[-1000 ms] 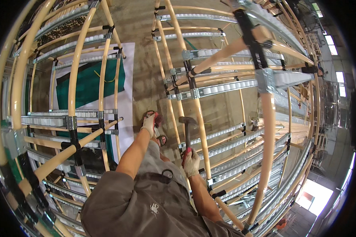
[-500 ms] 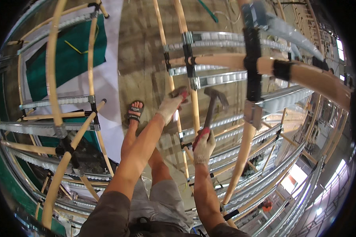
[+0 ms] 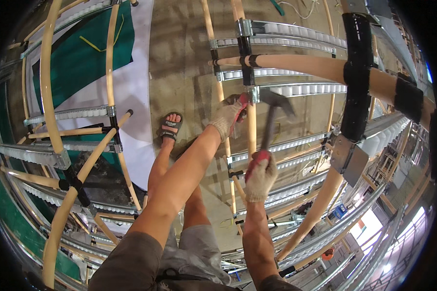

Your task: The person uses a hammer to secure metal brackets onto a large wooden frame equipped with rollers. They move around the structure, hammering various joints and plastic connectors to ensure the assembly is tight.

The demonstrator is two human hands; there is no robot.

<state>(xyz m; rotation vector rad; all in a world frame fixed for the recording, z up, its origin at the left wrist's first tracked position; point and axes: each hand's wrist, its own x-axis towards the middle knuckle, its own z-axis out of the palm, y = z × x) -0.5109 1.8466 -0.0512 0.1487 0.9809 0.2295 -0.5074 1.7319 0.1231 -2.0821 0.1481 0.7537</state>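
My right hand, in a pale knit glove, is closed round the red grip of a hammer. The dark hammer head points upward, just right of a metal bracket on an upright tan pole. My left hand, gloved alike, is curled at the pole's left side, just below the bracket's level. Red and dark patches show at its fingers; whether they belong to the glove or to a held thing, I cannot make out. A black joint sits on the pole above the bracket.
Roller tracks run rightward from the pole. A thick tan crossbar with a black joint stands close on the right. Another pipe rack rises at left, near green sheeting. My sandalled foot is on the floor.
The whole view has shifted, with the right-hand rack looming larger. Both hands appear a little farther right, still beside the pole, and the hammer stays in my right hand.
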